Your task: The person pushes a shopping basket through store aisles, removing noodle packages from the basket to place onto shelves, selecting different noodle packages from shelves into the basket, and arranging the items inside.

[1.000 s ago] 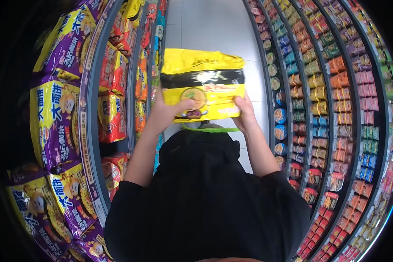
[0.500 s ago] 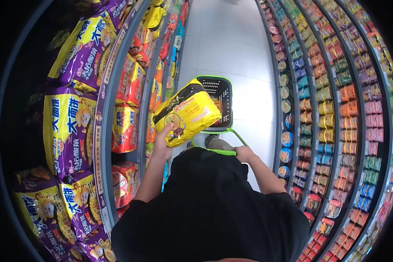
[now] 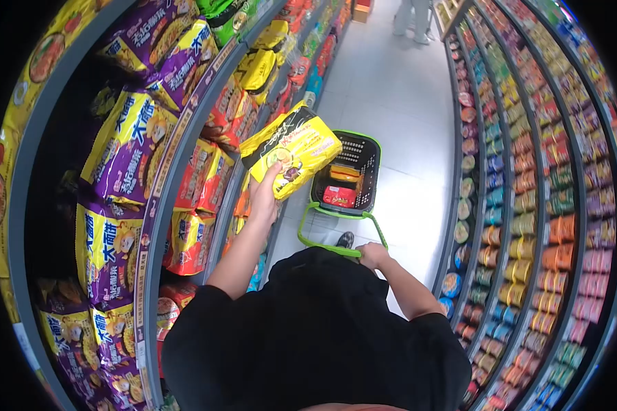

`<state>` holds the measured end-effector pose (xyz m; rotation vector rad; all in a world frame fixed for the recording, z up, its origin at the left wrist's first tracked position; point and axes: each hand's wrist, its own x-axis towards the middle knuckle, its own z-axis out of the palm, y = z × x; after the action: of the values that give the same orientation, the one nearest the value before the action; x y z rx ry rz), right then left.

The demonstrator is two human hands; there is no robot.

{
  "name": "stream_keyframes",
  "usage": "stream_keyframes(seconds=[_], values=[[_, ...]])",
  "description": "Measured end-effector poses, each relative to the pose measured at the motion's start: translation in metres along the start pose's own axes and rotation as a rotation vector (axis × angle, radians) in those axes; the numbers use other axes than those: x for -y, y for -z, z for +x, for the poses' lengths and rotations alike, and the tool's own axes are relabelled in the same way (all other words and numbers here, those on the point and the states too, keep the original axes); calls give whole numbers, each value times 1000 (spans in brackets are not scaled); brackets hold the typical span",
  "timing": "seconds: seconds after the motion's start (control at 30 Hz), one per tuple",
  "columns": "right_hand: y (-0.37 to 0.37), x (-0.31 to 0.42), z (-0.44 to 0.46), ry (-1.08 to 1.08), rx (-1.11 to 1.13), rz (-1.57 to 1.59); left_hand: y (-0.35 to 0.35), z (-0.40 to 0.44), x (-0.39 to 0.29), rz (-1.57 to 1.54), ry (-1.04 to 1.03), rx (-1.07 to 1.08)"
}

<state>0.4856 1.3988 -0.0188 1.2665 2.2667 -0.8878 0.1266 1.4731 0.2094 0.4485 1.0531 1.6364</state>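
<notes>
My left hand (image 3: 264, 194) grips a yellow and black instant noodle pack (image 3: 301, 152) by its lower left part, thumb on the printed front. The pack is held tilted in front of the left shelf, its right end close to the shopping basket's rim. My right hand (image 3: 372, 255) is closed round the green handle (image 3: 329, 248) of the black shopping basket (image 3: 371, 175). Inside the basket lie a red pack (image 3: 340, 196) and a yellow-orange pack (image 3: 345, 175).
Shelves of purple and yellow noodle packs (image 3: 110, 257) and red packs (image 3: 188, 240) line the left side. Rows of cup noodles (image 3: 514, 267) fill the curved right shelves. Grey floor tiles (image 3: 411, 123) run between them. Another person's legs (image 3: 413, 19) show at the far end.
The noodle pack in my left hand has moved up and away from over the basket, so the packs inside now show. The view has shifted, bringing another person's legs into sight.
</notes>
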Motion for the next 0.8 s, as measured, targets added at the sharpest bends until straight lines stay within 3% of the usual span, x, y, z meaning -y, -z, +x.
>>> stream_keyframes(seconds=[0.2, 0.4, 0.5, 0.7, 0.8], values=[[55, -77, 46, 36, 53, -20, -34, 107, 23, 155, -315, -102], [119, -128, 99, 34, 78, -43, -76, 220, -2, 384, -642, -220], [141, -160, 113, 29, 107, -57, -80, 282, -6, 427, -626, -404], [213, -203, 158, -9, 57, -97, -85, 362, -17, 248, -662, -506], [242, -220, 175, -10, 56, -59, -66, 397, -19, 627, -695, -641]])
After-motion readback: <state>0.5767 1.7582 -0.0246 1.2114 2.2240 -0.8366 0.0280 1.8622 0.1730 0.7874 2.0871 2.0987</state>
